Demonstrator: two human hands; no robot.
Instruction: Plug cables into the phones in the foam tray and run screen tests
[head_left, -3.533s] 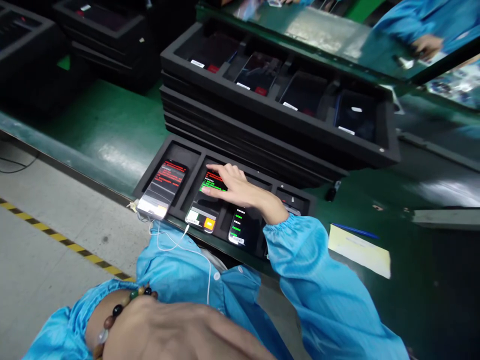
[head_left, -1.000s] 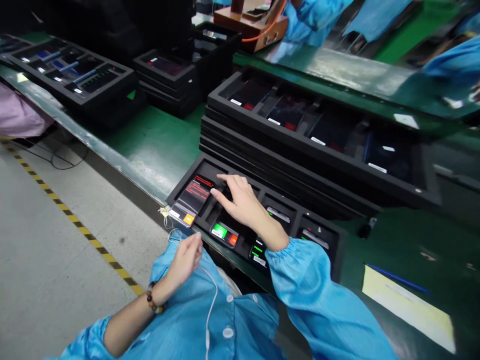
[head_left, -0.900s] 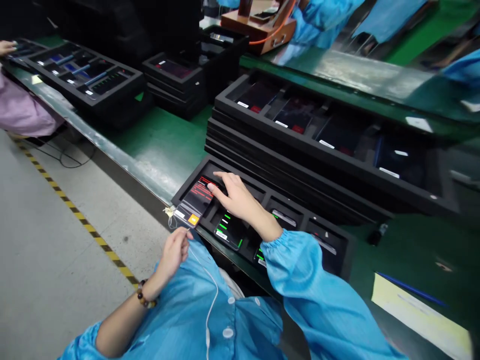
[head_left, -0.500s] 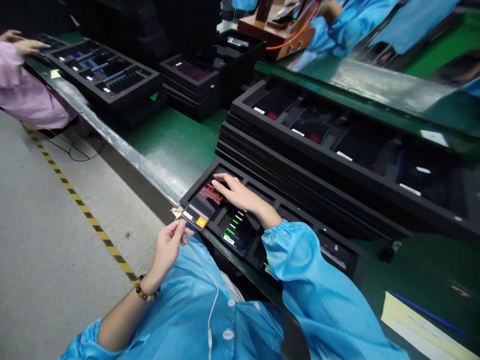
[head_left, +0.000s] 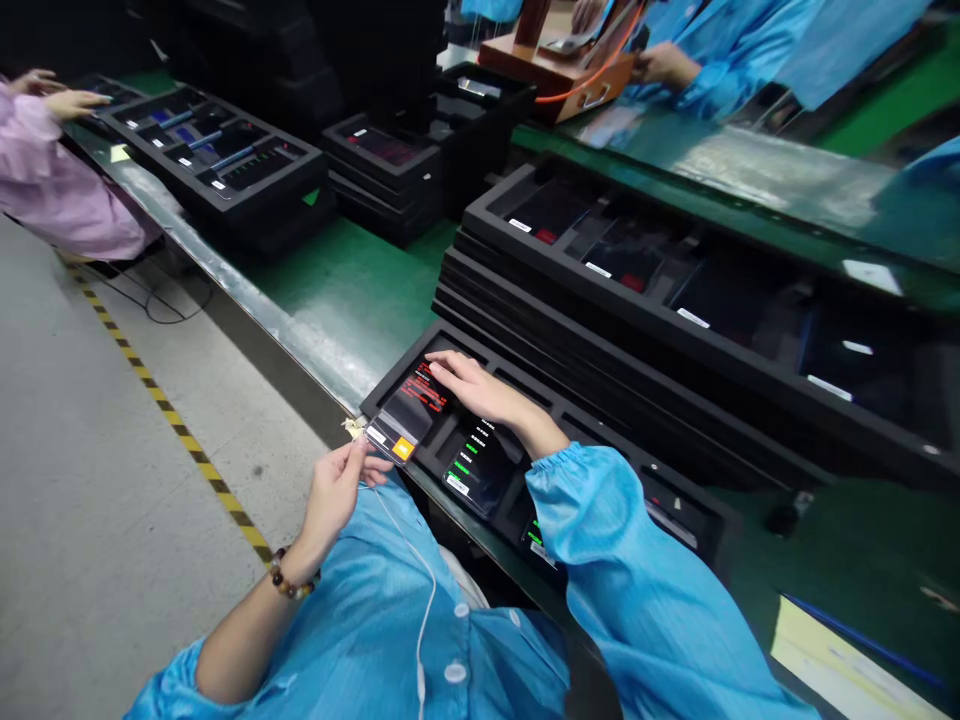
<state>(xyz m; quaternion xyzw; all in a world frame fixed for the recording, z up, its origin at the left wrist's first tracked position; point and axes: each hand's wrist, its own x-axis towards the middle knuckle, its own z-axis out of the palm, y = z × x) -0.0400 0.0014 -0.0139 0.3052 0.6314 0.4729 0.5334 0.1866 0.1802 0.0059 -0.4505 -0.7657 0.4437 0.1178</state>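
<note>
A phone (head_left: 409, 418) with red text and an orange button on its lit screen lies at the left end of a black foam tray (head_left: 574, 412), its lower end over the tray's front edge. My right hand (head_left: 487, 392) grips its upper end, thumb over the screen and fingers at the top edge. At the lower end, my left hand (head_left: 337, 487) pinches the end of a white cable (head_left: 429, 610) against the phone; the plug is hidden by the fingers. Beside it in the tray sits a second phone (head_left: 480, 465) showing white and green lines. My right sleeve partly covers another phone (head_left: 541, 540).
Behind the tray rises a stack of black trays (head_left: 570, 270) holding phones. Further left stand more phone trays (head_left: 247, 200). Yellow paper (head_left: 840, 650) and a blue pen (head_left: 862, 635) lie at right. Co-workers' hands (head_left: 75, 103) show at far left and across the bench.
The fingers of my left hand have spread a little while the pinch stays at the phone's lower end. My right hand is nearly still. The co-worker's hand across the bench has moved.
</note>
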